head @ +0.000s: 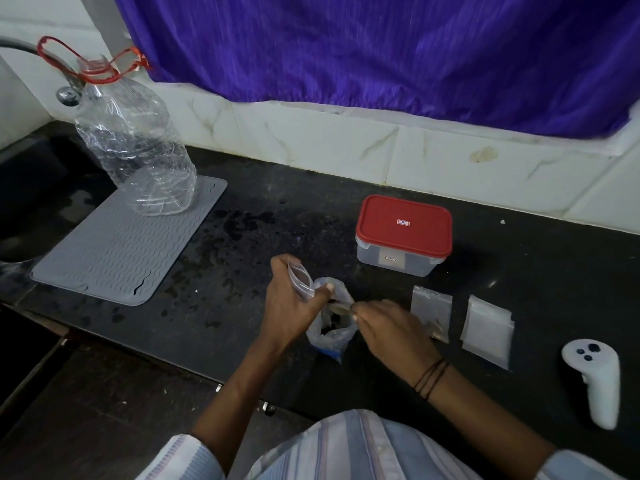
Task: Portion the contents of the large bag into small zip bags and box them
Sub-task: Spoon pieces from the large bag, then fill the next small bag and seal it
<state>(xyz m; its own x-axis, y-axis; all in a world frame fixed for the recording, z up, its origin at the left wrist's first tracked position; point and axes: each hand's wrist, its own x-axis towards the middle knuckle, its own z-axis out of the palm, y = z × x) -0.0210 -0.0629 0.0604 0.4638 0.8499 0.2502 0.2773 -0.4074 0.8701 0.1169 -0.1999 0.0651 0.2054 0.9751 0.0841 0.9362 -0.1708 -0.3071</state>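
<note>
The large clear bag with dark contents stands open on the black counter, between my hands. My left hand holds a small zip bag upright above the large bag's rim. My right hand pinches a brownish piece at the large bag's mouth. A small zip bag with some contents lies flat to the right. Beside it lies a stack of empty small zip bags. The box, clear with a red lid, stands shut behind them.
A grey ribbed mat lies at the left with a crumpled clear bottle on it. A white controller rests at the right near the counter's front edge. Tiled wall and purple cloth run behind. A sink lies at the far left.
</note>
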